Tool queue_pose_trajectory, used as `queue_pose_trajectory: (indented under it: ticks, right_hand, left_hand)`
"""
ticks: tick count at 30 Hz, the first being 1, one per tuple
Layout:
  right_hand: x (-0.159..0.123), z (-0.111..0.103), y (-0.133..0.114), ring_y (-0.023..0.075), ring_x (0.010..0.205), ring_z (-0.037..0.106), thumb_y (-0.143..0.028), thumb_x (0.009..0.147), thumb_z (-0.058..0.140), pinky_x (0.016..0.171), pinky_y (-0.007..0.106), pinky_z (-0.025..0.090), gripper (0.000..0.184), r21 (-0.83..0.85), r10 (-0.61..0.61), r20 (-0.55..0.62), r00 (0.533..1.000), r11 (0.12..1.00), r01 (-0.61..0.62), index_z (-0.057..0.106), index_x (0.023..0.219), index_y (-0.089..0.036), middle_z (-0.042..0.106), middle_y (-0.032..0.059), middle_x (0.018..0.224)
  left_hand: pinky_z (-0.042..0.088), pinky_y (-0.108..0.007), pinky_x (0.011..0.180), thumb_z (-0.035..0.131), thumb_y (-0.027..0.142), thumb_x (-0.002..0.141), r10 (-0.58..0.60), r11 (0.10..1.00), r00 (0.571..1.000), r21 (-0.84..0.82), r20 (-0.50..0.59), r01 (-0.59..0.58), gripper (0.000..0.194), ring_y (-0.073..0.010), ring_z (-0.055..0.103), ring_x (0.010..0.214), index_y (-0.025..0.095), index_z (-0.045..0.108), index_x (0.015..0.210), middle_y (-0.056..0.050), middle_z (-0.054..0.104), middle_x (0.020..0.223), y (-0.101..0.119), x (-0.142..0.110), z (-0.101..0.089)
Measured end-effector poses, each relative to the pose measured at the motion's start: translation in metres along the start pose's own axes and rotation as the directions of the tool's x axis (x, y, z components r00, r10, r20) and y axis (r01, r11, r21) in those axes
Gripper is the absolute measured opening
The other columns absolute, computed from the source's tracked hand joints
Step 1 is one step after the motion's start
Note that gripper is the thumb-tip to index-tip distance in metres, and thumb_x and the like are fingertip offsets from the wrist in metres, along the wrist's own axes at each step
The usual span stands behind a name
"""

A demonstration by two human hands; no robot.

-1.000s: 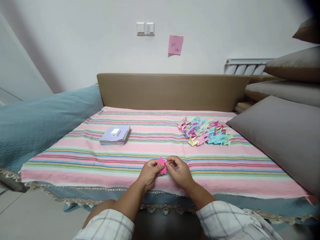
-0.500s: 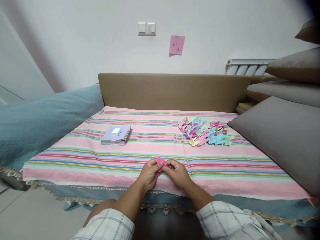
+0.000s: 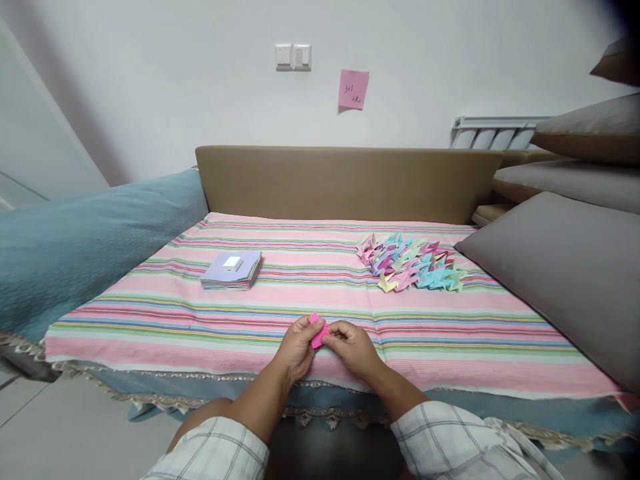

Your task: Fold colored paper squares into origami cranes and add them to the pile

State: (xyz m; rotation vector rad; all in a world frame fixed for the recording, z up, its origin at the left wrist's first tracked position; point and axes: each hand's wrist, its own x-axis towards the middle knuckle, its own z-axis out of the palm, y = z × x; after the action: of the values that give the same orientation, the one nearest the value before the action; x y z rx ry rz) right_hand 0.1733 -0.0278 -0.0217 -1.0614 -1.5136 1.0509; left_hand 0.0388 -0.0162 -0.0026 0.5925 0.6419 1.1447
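Note:
Both hands meet at the near edge of the striped cloth (image 3: 210, 320), pinching a small folded pink paper (image 3: 318, 333) between them. My left hand (image 3: 297, 347) grips its left side with thumb and fingers closed. My right hand (image 3: 353, 346) pinches its right side. Most of the paper is hidden by the fingers. Farther back on the left lies a stack of coloured paper squares (image 3: 232, 270) with a small white block on top. At the back right sits a pile of several folded paper cranes (image 3: 410, 261) in mixed colours.
A blue blanket (image 3: 85, 240) rises on the left. Grey cushions (image 3: 560, 267) crowd the right side. A tan headboard (image 3: 345, 183) closes the back, with a pink note (image 3: 353, 89) and light switches on the wall above.
The pink paper has been folded smaller and turned between my fingers. Both hands have shifted slightly downward, staying together at the cloth's near edge.

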Motion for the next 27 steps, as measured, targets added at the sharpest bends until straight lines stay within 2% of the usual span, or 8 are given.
queue_pose_trajectory:
  ticks: [5, 9, 11, 15, 19, 21, 27]
  right_hand:
    - [0.001, 0.000, -0.001, 0.0146, 0.066, 0.059, -0.036, 0.071, 0.066, 0.065, 0.028, 0.047, 0.021, 0.125, 0.055, -0.015, 0.998, 0.991, -0.053, 0.062, 0.081, -0.018, 0.064, 0.0010, 0.071]
    - [0.002, -0.002, -0.003, 0.0143, 0.071, 0.059, -0.037, 0.070, 0.067, 0.068, 0.028, 0.048, 0.028, 0.181, 0.002, -0.134, 0.991, 0.983, 0.023, 0.060, 0.091, -0.019, 0.063, 0.0013, 0.078]
    - [0.002, -0.004, -0.005, 0.0152, 0.074, 0.060, -0.038, 0.071, 0.065, 0.069, 0.029, 0.048, 0.026, 0.178, -0.018, -0.166, 0.986, 0.983, 0.048, 0.062, 0.089, -0.019, 0.064, 0.0026, 0.081]
    - [0.002, -0.008, -0.010, 0.0171, 0.077, 0.059, -0.038, 0.076, 0.060, 0.072, 0.030, 0.047, 0.021, 0.042, -0.087, -0.147, 0.985, 0.995, 0.094, 0.064, 0.082, -0.018, 0.064, 0.0047, 0.082]
    - [0.001, -0.011, -0.013, 0.0160, 0.076, 0.055, -0.037, 0.082, 0.053, 0.072, 0.028, 0.043, 0.020, -0.137, -0.158, -0.134, 0.978, 0.981, 0.140, 0.061, 0.078, -0.019, 0.060, 0.0032, 0.079]
    - [0.001, -0.011, -0.013, 0.0146, 0.072, 0.051, -0.039, 0.083, 0.051, 0.068, 0.026, 0.041, 0.022, -0.100, -0.117, -0.104, 0.988, 0.989, 0.107, 0.057, 0.076, -0.019, 0.056, 0.0013, 0.075]
    - [0.003, -0.009, -0.012, 0.0103, 0.057, 0.041, -0.048, 0.080, 0.052, 0.057, 0.023, 0.036, 0.032, 0.178, 0.059, 0.054, 0.997, 0.982, -0.068, 0.048, 0.068, -0.019, 0.045, -0.0043, 0.060]
  left_hand:
    - [0.051, -0.022, 0.063, 0.084, 0.025, 0.053, -0.014, 0.999, 1.000, 0.036, -0.014, 0.015, 0.029, -0.0093, 0.059, 0.059, 0.011, 0.065, 0.069, -0.001, 0.065, 0.063, 0.003, 0.001, -0.002]
    - [0.050, -0.022, 0.061, 0.085, 0.027, 0.050, -0.002, 0.998, 0.999, 0.070, -0.045, 0.006, 0.029, -0.0100, 0.059, 0.058, 0.011, 0.066, 0.066, -0.002, 0.066, 0.061, 0.004, 0.001, -0.001]
    - [0.050, -0.023, 0.060, 0.086, 0.027, 0.048, -0.004, 0.996, 0.998, 0.089, -0.056, 0.009, 0.030, -0.0098, 0.058, 0.056, 0.011, 0.066, 0.064, -0.002, 0.066, 0.060, 0.003, 0.001, -0.001]
    - [0.048, -0.023, 0.059, 0.086, 0.028, 0.046, 0.009, 0.990, 0.998, 0.144, -0.054, -0.001, 0.030, -0.0096, 0.057, 0.054, 0.011, 0.066, 0.060, -0.001, 0.064, 0.056, 0.000, 0.001, -0.002]
    - [0.044, -0.022, 0.061, 0.084, 0.030, 0.051, 0.077, 0.970, 0.997, 0.233, -0.019, -0.071, 0.028, -0.0091, 0.055, 0.056, 0.011, 0.068, 0.063, -0.001, 0.065, 0.059, -0.005, 0.004, -0.006]
    - [0.043, -0.022, 0.062, 0.082, 0.031, 0.053, 0.114, 0.954, 0.993, 0.279, 0.008, -0.111, 0.027, -0.0090, 0.054, 0.057, 0.011, 0.068, 0.064, -0.001, 0.065, 0.060, -0.006, 0.005, -0.008]
    - [0.041, -0.022, 0.060, 0.079, 0.034, 0.059, 0.132, 0.936, 0.989, 0.322, 0.062, -0.145, 0.027, -0.0098, 0.054, 0.056, 0.012, 0.065, 0.066, 0.000, 0.064, 0.060, -0.007, 0.003, -0.005]
